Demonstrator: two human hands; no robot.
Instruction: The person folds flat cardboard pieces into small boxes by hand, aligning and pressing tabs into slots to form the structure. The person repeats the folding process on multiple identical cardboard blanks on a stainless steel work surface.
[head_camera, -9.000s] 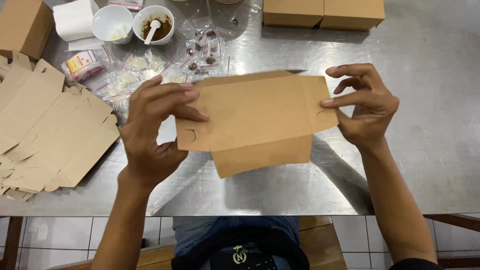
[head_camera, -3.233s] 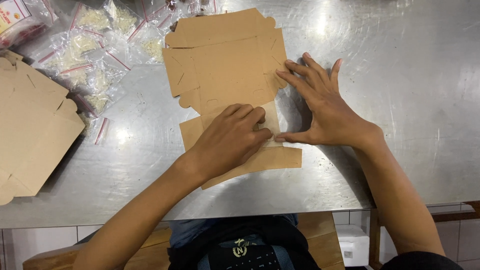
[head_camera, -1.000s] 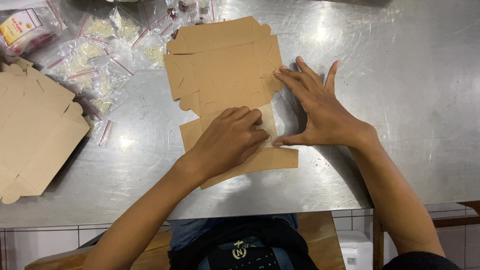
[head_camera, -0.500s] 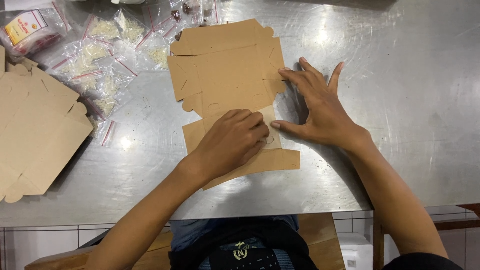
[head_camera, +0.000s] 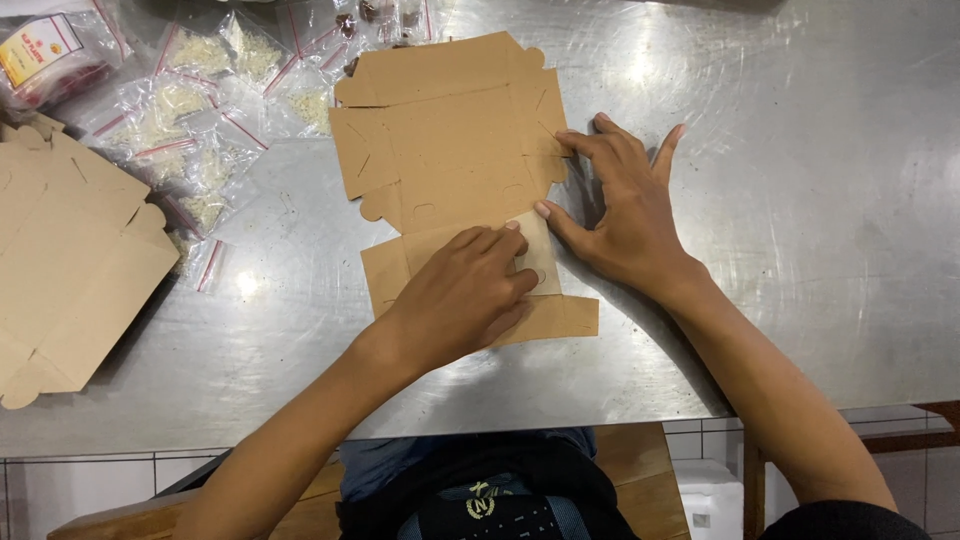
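A flat brown cardboard box blank (head_camera: 450, 150) lies on the steel table (head_camera: 800, 250), its flaps spread out. My left hand (head_camera: 460, 295) lies palm down on the blank's near half and presses a folded panel flat. My right hand (head_camera: 625, 215) rests on the table at the blank's right edge, fingers spread. Its thumb and fingertips touch the cardboard's side flaps. Neither hand holds anything.
A stack of flat brown box blanks (head_camera: 70, 270) lies at the left edge. Several small clear zip bags with pale contents (head_camera: 190, 140) are scattered at the back left, next to a packet with red contents (head_camera: 50, 60). The table's front edge runs below my hands.
My left hand stays pressed on the near panel. My right hand has shifted a little along the blank's right edge. The view has drifted slightly.
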